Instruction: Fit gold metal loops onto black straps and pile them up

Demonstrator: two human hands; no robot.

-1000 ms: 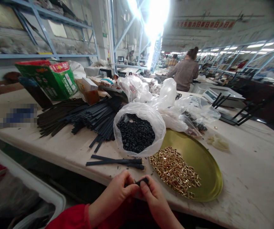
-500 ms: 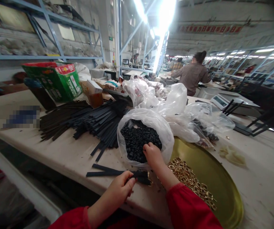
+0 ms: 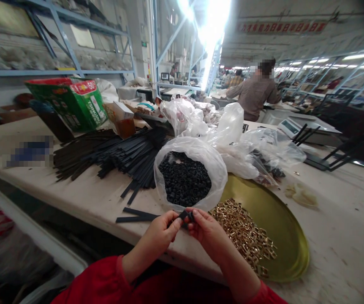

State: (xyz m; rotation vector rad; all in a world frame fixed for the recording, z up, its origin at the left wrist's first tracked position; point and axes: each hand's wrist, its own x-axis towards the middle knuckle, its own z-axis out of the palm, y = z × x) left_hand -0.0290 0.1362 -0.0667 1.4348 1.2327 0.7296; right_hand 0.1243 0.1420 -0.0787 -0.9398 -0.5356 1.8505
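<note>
My left hand pinches the end of a dark strap, in front of the plastic bag. Close against it, my right hand is closed on a small black loop at the strap's end. Small black loops fill the open bag. Two dark strips lie on the table to the left of my hands. Gold-coloured metal buckles are heaped in the brass-coloured tray at the right. A fan of dark straps spreads behind and left of the bag.
A green and red box and a small cardboard box stand at the back left. More clear bags lie behind the loops. A scale is at the right, near a person. A white bin sits below the table edge.
My right hand has come out of the bag of loops and moved down to meet my left hand at the strap. The view has shifted slightly.
</note>
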